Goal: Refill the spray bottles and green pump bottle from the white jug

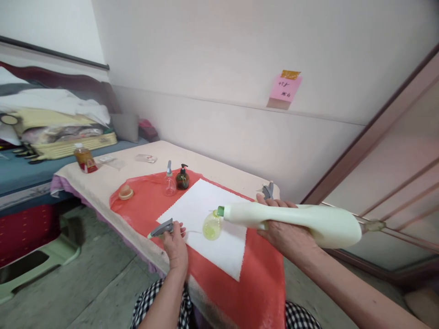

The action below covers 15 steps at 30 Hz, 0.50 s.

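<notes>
My right hand (279,228) is wrapped round a large cream-white bottle (308,219) held tilted almost level, its green spout touching the mouth of a small clear bottle (211,225) with yellow-green liquid inside. That small bottle stands on a white cloth (209,249) laid over a red cover (260,292). My left hand (175,242) rests at the table's near edge, fingers closed on a grey spray-pump head (161,228).
Farther back on the red cover stand a clear spray bottle (169,181), a dark green pump bottle (182,177) and an orange lid (125,193). An amber bottle (85,159) stands at the table's far left. A grey clip (268,189) lies near the wall. A green stool (44,260) is on the floor.
</notes>
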Each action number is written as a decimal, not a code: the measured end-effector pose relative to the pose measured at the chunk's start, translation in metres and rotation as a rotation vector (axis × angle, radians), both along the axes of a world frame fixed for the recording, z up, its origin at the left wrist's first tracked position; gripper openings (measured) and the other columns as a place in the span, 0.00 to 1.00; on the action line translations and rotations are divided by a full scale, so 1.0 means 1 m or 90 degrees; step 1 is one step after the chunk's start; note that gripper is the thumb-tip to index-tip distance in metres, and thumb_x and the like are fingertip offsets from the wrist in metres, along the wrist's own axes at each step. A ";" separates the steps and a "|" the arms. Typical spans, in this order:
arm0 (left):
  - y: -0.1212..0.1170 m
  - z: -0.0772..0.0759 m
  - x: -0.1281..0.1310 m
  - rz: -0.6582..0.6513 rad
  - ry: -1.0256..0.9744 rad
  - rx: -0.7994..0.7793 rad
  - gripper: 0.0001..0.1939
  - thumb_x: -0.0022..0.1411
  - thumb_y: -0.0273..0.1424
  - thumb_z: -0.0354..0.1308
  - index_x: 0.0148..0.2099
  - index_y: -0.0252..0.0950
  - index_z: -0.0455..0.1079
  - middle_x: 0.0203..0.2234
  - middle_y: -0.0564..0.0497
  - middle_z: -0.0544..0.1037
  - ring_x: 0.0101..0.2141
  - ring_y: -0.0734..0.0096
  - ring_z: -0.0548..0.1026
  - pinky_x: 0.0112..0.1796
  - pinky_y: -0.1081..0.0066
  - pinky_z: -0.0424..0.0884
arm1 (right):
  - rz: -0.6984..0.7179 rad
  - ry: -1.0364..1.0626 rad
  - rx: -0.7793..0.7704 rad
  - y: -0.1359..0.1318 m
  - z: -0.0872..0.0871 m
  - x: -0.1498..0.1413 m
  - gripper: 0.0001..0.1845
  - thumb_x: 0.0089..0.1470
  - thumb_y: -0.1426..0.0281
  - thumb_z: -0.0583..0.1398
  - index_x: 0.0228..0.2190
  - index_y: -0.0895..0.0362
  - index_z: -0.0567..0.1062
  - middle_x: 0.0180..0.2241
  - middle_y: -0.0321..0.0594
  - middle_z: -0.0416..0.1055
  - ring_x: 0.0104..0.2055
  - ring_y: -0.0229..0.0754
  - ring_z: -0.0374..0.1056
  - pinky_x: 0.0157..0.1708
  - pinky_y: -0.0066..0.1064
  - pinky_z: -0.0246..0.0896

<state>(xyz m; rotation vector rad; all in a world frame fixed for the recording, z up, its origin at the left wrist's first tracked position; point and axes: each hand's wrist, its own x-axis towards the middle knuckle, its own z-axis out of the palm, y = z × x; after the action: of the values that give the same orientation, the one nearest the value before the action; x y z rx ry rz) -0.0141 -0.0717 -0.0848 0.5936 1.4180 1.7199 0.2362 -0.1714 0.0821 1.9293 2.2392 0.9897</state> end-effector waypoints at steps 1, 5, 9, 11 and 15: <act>0.000 0.000 0.000 0.000 0.001 0.001 0.16 0.55 0.43 0.57 0.37 0.33 0.69 0.31 0.47 0.78 0.26 0.70 0.76 0.29 0.67 0.73 | -0.001 -0.001 -0.002 0.001 0.000 0.000 0.39 0.53 0.69 0.57 0.63 0.66 0.52 0.46 0.54 0.69 0.49 0.58 0.63 0.53 0.50 0.52; -0.001 0.000 -0.001 0.003 -0.003 0.009 0.17 0.55 0.43 0.57 0.37 0.33 0.69 0.31 0.47 0.78 0.26 0.70 0.76 0.29 0.67 0.73 | -0.001 0.009 0.013 0.001 -0.002 0.002 0.37 0.55 0.68 0.56 0.63 0.65 0.52 0.48 0.55 0.68 0.50 0.58 0.63 0.53 0.51 0.52; -0.001 0.001 -0.002 0.013 -0.004 0.015 0.16 0.56 0.42 0.57 0.37 0.33 0.69 0.31 0.48 0.78 0.26 0.70 0.75 0.29 0.68 0.73 | -0.036 0.058 0.038 -0.008 -0.015 0.003 0.40 0.53 0.63 0.60 0.63 0.62 0.54 0.49 0.54 0.69 0.50 0.59 0.64 0.54 0.50 0.55; -0.001 0.000 -0.003 0.017 0.001 0.016 0.16 0.56 0.42 0.57 0.37 0.33 0.69 0.31 0.48 0.78 0.26 0.71 0.75 0.29 0.68 0.73 | -0.071 0.091 0.058 -0.014 -0.022 0.001 0.38 0.53 0.60 0.60 0.62 0.59 0.57 0.49 0.54 0.70 0.49 0.60 0.65 0.52 0.49 0.57; 0.001 -0.003 -0.003 0.018 0.010 0.018 0.15 0.57 0.42 0.56 0.36 0.33 0.68 0.30 0.48 0.78 0.26 0.71 0.76 0.30 0.68 0.73 | -0.158 0.189 0.025 -0.018 -0.029 -0.004 0.34 0.55 0.55 0.58 0.60 0.54 0.63 0.45 0.50 0.75 0.46 0.59 0.70 0.47 0.47 0.64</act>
<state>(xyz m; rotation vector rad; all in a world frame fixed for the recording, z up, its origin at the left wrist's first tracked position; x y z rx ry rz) -0.0176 -0.0709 -0.0875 0.6065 1.4215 1.7642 0.2325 -0.1897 0.0531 2.4376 2.0496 0.7638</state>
